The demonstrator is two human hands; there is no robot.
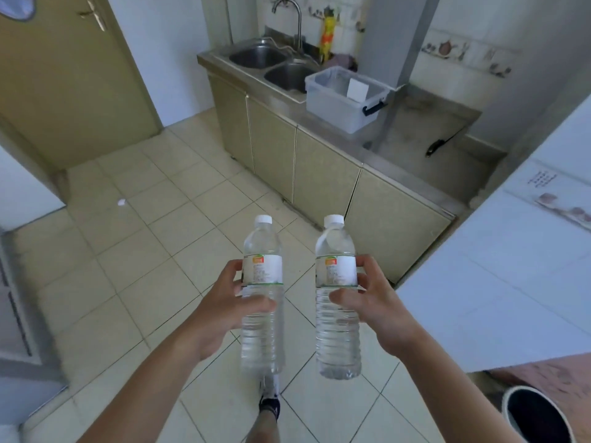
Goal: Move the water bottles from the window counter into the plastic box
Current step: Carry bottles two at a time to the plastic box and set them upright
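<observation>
I hold two clear water bottles with white caps and white labels, both upright over the tiled floor. My left hand (220,308) grips the left bottle (263,251) around its middle. My right hand (374,302) grips the right bottle (335,340) the same way. The translucent plastic box (335,107) stands open on the steel kitchen counter ahead, right of the sink, with a white card inside it and a dark blue latch on its right end. It is well beyond both bottles.
A double steel sink (271,62) with a tap lies left of the box. Beige cabinet doors (319,167) run below the counter. A white surface (511,266) juts in at the right, a dark bin (537,414) below it. A door (64,75) stands far left.
</observation>
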